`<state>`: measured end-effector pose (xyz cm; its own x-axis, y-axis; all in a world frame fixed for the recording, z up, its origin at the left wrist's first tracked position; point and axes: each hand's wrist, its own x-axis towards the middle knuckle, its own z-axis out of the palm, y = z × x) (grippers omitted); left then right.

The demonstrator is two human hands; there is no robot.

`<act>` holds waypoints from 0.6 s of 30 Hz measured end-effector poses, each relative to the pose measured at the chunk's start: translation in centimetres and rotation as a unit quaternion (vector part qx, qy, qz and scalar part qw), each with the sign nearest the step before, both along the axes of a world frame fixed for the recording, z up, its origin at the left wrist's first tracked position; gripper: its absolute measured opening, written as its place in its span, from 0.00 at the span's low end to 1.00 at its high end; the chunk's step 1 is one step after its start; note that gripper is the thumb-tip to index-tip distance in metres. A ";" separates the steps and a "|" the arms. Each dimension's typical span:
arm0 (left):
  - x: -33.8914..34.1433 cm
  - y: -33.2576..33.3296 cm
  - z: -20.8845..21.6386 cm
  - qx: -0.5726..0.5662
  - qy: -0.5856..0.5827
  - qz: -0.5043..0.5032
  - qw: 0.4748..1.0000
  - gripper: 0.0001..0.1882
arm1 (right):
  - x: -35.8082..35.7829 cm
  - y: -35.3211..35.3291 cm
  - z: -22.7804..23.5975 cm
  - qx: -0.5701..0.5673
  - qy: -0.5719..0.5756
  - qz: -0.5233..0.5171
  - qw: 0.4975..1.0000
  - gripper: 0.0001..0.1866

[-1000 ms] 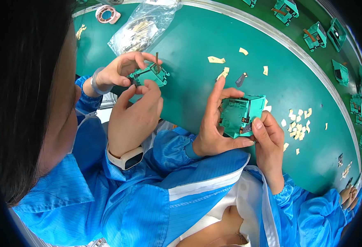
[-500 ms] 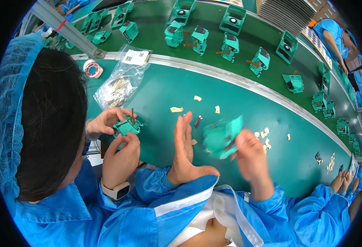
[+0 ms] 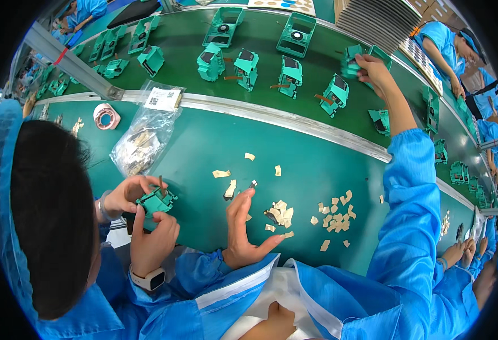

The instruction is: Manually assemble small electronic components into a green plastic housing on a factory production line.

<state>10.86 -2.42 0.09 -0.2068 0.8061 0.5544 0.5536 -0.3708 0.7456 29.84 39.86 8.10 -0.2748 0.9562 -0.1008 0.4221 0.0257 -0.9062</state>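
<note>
My right hand [image 3: 375,71] reaches far over the conveyor belt, its fingers closed on a green plastic housing [image 3: 351,62], slightly blurred. The housing is in front of a green open frame [image 3: 380,55]. My left hand [image 3: 242,229] rests low over the bench, thumb and fingers apart, holding nothing. Near its thumb lie cream paper-like pieces [image 3: 283,214], with a dark bit partly under them. Another cream piece [image 3: 230,188] lies beyond its fingertips, against a small black part.
At left, a co-worker's hands [image 3: 147,212] hold another green housing [image 3: 157,199]. A clear bag [image 3: 141,144] and a tape roll [image 3: 107,117] lie behind them. More cream scraps [image 3: 337,218] are scattered at right. A metal rail [image 3: 271,120] separates bench and belt, which carries several green housings [image 3: 290,76].
My right hand has carried the green housing from above the bench up and right to the belt. My left hand stays open, slightly lower. The view has shifted.
</note>
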 end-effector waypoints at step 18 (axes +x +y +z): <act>-0.8 -0.1 0.2 -0.004 -0.037 0.004 0.999 0.40 | -25.8 -4.9 4.2 -0.134 0.372 0.323 0.860 0.10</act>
